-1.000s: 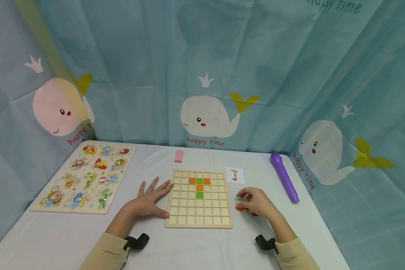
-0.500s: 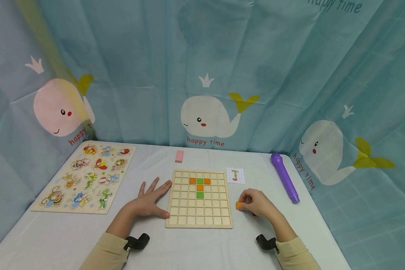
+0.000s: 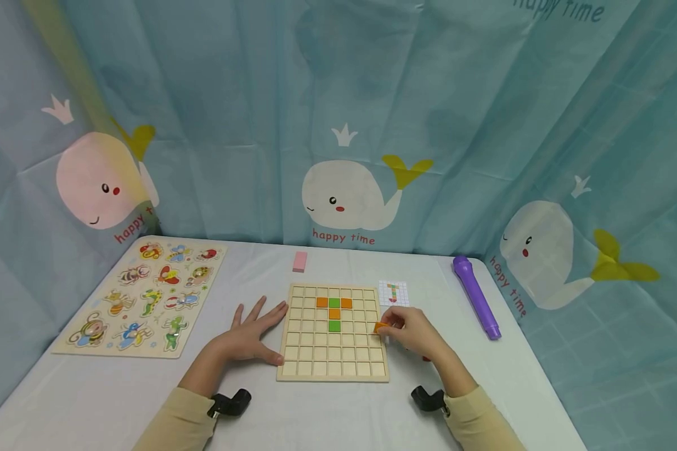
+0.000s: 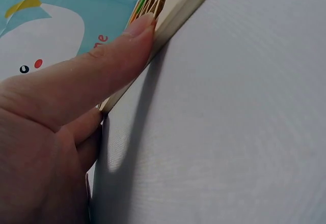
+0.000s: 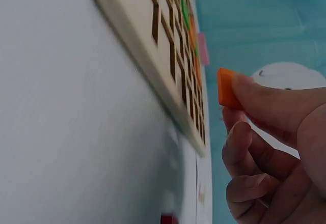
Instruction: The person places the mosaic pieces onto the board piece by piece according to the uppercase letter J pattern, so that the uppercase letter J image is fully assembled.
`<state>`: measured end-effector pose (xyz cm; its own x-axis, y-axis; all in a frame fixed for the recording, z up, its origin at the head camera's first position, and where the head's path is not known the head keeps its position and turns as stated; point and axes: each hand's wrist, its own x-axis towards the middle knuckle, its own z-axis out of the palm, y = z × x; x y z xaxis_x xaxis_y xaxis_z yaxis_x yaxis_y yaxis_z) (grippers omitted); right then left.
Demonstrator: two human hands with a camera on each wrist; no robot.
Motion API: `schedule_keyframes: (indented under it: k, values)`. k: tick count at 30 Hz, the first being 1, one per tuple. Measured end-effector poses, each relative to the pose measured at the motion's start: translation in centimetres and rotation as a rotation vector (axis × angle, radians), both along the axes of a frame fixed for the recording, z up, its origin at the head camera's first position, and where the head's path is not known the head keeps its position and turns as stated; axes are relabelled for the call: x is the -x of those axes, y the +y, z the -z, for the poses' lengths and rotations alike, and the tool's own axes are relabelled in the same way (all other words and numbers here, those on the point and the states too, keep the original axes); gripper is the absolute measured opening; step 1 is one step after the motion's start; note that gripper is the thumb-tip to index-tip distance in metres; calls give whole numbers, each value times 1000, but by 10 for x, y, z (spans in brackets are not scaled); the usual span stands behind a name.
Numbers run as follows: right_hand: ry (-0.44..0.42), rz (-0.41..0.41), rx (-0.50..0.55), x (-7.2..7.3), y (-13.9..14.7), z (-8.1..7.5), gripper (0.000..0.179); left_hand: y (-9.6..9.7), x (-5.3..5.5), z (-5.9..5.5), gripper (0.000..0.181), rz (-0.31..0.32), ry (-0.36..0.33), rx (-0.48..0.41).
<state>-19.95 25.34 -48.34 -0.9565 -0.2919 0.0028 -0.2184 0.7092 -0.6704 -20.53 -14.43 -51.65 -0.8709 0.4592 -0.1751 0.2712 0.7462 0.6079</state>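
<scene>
Head: right hand [image 3: 412, 330] grip pinching orange tile [image 3: 379, 327], right of frame centre, over right edge of wooden grid board [image 3: 334, 354]; left hand [image 3: 245, 341], grip spread, touching board's left edge. Left wrist: thumb [image 4: 114, 61] on board rim, upper centre. Right wrist: tile right of centre, apart from board; red piece [image 5: 169, 219] bottom centre.

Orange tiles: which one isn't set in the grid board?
The orange tile pinched in the right hand; the other three orange tiles lie in cells of the grid board.
</scene>
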Motion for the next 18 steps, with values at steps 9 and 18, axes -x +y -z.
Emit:
schedule_keyframes:
  k: [9, 18]
  values:
    - [26, -68, -4, 8, -36, -5, 4, 2, 3, -2, 123, 2, -9, 13]
    - [-10, -133, 10, 7, -69, 1, 7, 1, 1, -3, 123, 1, -8, 21]
